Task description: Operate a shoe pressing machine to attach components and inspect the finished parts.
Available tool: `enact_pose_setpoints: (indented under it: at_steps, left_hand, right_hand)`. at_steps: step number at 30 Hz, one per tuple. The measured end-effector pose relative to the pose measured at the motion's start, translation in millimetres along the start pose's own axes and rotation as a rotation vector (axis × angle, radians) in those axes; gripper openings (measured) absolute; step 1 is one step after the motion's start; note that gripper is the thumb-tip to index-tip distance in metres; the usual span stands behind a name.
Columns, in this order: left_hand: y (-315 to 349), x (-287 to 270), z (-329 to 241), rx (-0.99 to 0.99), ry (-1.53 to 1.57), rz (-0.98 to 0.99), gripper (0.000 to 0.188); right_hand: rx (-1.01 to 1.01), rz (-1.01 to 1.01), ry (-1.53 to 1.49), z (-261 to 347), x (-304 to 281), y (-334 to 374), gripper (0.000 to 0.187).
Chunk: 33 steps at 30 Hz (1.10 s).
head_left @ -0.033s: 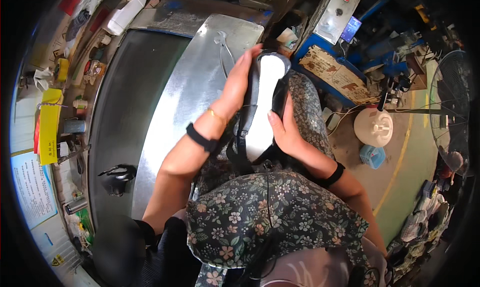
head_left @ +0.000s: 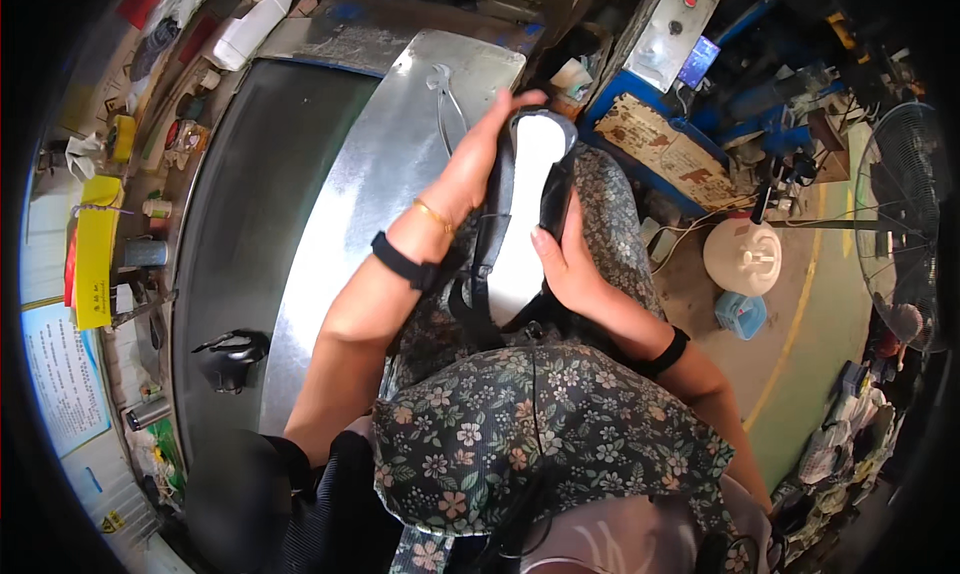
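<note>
In my lap lies a black strapped shoe (head_left: pixel 494 239), its white underside (head_left: pixel 528 204) facing up. My right hand (head_left: pixel 572 264) grips its right side, thumb near the edge of the white surface and fingers mostly hidden behind. Along the shoe's upper left side rests my left hand (head_left: pixel 478 164), fingers stretched out past the end farther from me. Whether its palm presses on the shoe I cannot tell. Beneath the shoe is a dark flowered apron (head_left: pixel 540 424).
To the left, a shiny metal plate (head_left: pixel 345 189) carries a silver hand tool (head_left: pixel 441 89). Beyond it runs a dark belt (head_left: pixel 265 194) with another black shoe (head_left: pixel 232 362). At right stand a machine (head_left: pixel 660 139), a cream container (head_left: pixel 742 257), a blue basket (head_left: pixel 740 315) and a fan (head_left: pixel 905 224).
The left fingers have spread slightly at the shoe's far end, and the shoe has shifted a little. My right hand keeps its grip.
</note>
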State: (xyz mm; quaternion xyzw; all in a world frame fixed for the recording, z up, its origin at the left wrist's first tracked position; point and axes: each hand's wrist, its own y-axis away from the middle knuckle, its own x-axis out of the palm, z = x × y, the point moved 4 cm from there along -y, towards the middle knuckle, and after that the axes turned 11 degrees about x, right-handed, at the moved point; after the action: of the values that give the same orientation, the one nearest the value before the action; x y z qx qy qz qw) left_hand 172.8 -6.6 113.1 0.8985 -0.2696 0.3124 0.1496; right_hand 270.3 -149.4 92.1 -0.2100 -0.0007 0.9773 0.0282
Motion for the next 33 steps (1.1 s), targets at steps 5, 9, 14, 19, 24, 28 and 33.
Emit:
enact_pose_setpoints:
  at_steps: [5,9,14,19,24,28,33]
  left_hand:
    - [-15.9,2.7,0.3,0.057,-0.427,0.064,0.035]
    - [-5.6,4.9,3.0,0.198,-0.74,0.177,0.041]
    - [3.7,12.3,-0.7,0.006,-0.049,0.269,0.042]
    - [-3.4,0.6,10.1,0.233,-0.533,0.169,0.04]
    - [-8.1,-9.2,18.9,0.213,-0.597,0.192,0.039]
    - [-4.5,-2.6,13.4,0.119,-0.546,0.191,0.052]
    - [-1.0,5.3,22.1,0.098,-0.58,0.199,0.086]
  right_hand:
    - [0.691,-0.014,-0.243,-12.6,-41.8,-36.5,0.064]
    - [0.343,-0.17,-0.802,-13.9,-54.3,-88.0,0.052]
    - [0.062,0.046,-0.47,2.4,-38.7,-98.7,0.029]
    - [0.242,-0.005,-0.119,18.1,-52.0,-101.7,0.03]
    - [0.415,0.154,-0.597,11.6,-56.2,-90.7,0.041]
    - [0.1,-0.207,-0.013,12.6,-52.9,-81.2,0.035]
    - [0.459,0.186,-0.682,-13.2,-61.5,-97.9,0.042]
